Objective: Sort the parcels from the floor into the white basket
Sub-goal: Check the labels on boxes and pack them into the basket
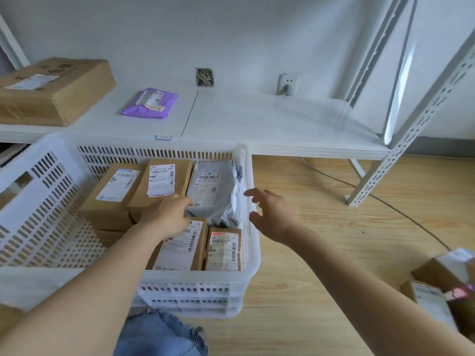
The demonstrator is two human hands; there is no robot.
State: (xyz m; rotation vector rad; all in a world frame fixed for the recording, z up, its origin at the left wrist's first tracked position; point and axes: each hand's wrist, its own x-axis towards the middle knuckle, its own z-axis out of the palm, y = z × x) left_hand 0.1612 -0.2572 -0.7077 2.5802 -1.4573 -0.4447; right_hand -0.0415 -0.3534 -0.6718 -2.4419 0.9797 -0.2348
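Your left hand (168, 217) pinches the grey plastic mailer bag (214, 194) at frame centre in the white slotted plastic basket (38, 201), right hand (272, 214) open beside; limp bag may slump over rim.

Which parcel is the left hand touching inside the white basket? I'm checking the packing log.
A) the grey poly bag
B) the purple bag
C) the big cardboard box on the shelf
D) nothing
A: the left hand reaches into the white basket and its fingertips meet the edge of the grey poly bag; the purple bag lies on the shelf.
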